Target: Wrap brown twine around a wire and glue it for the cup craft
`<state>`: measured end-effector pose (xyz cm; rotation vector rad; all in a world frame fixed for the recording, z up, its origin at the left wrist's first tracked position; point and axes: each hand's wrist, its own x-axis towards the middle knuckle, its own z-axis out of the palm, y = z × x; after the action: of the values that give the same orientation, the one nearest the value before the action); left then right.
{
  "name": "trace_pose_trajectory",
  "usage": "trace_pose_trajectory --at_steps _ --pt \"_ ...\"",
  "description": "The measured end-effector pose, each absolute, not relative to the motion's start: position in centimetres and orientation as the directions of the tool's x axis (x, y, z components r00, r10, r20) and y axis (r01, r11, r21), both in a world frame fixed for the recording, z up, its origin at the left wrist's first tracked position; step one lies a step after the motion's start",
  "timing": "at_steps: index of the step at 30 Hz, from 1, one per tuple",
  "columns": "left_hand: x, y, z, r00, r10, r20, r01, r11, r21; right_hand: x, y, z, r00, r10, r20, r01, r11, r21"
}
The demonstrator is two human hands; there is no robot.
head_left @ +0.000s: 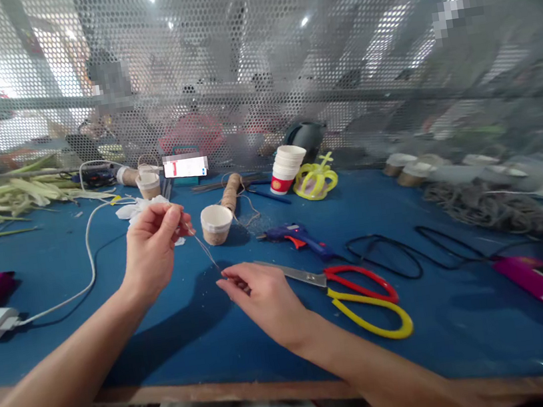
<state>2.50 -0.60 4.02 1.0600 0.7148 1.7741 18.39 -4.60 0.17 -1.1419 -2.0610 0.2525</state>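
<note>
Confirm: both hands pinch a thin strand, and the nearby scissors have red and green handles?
Not green: the head view shows the scissors with one red handle and one yellow handle. The left hand and right hand do pinch the strand.

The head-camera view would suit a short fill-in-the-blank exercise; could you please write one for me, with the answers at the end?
1. The left hand and the right hand hold a thin strand between them, above a tabletop whose colour is ____.
2. The scissors have one red handle loop and one ____ loop.
3. In the picture, the stack of cups stands on the ____ side of the crown-shaped piece.

Missing words: blue; yellow; left.
</note>
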Motion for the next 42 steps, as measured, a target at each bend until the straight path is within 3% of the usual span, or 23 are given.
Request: trace_pose_trajectory --at_steps 17,31,34,36,37,39,41,42 --pt "2.3 -0.5 4.1 -0.191 0.910 0.369 -0.399 -0.415 0.817 18.6 -5.1 1.1 -0.332 0.878 0.344 0.623 0.478 -0.620" --pt "2.2 -0.4 3.9 -0.182 0.916 0.357 -0.377 -0.401 0.835 18.5 -5.2 1.5 -0.342 0.888 0.309 0.629 0.460 -0.626" --pt "1.6 -0.1 3.9 -0.132 0.935 0.329 -0.252 -0.353 0.901 18.9 -5.0 1.8 -0.354 0.889 0.291 0.625 0.456 -0.633" --pt "1.2 -0.2 4.2 -0.147 0.897 0.416 -0.027 -0.424 0.905 19.4 -4.7 2.2 -0.366 0.892 0.265 0.632 0.447 -0.634" --pt "1.1 -0.4 4.3 -0.172 0.838 0.518 0.137 -0.501 0.855 19.6 -4.5 2.4 -0.372 0.895 0.246 0.643 0.440 -0.627" --pt "1.2 -1.1 4.6 -0.140 0.622 0.770 0.477 -0.639 0.603 20.2 -4.0 3.0 -0.382 0.901 0.207 0.682 0.426 -0.594" --pt "1.8 -2.0 4.7 0.179 0.463 0.868 0.622 -0.737 0.265 20.5 -3.8 3.9 -0.404 0.897 0.179 0.720 0.432 -0.543" --pt "2.2 -2.4 4.6 0.387 0.412 0.825 0.607 -0.787 0.109 20.6 -3.7 4.4 -0.429 0.887 0.173 0.729 0.453 -0.514"
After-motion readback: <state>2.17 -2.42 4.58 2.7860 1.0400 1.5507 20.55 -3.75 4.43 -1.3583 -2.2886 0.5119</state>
